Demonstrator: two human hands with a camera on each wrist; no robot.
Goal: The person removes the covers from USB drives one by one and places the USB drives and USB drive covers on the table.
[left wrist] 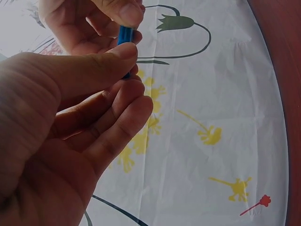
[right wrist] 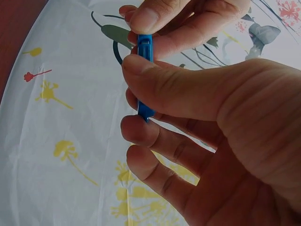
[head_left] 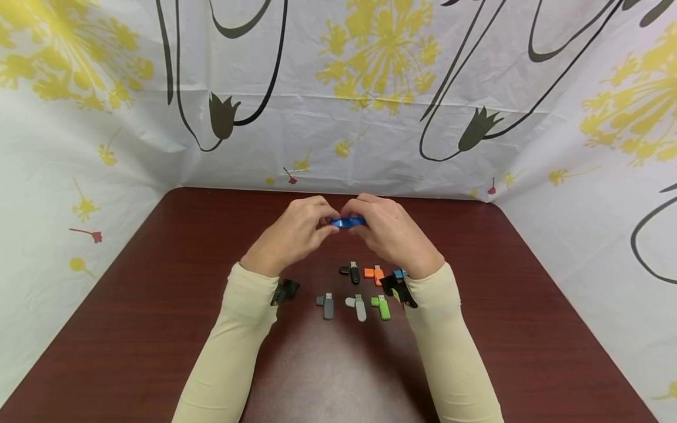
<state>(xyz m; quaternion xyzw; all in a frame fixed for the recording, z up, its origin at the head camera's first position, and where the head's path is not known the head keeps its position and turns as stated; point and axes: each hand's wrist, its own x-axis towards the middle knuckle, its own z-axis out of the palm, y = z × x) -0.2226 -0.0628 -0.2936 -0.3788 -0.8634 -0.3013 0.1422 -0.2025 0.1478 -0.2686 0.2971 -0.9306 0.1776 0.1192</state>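
Note:
A blue USB flash drive [head_left: 349, 222] is held up above the far half of the table, pinched between both hands. My left hand [head_left: 296, 235] grips its left end between thumb and fingertips. At its right end, the thumb and fingers of my right hand [head_left: 394, 232] pinch it. In the right wrist view the blue drive [right wrist: 146, 47] shows a slotted narrow side, with both thumbs lying on it. Only a short stretch of the blue drive [left wrist: 124, 35] is visible between the thumbs in the left wrist view. Fingers hide much of its body.
Below the hands, uncapped USB drives lie with their caps beside them: black [head_left: 355, 274], orange [head_left: 378, 276], grey [head_left: 328, 307], white [head_left: 361, 308] and green [head_left: 384, 308]. A blue piece [head_left: 399, 274] is partly hidden by the right wrist. A patterned sheet [head_left: 317, 141] surrounds the dark table [head_left: 158, 329].

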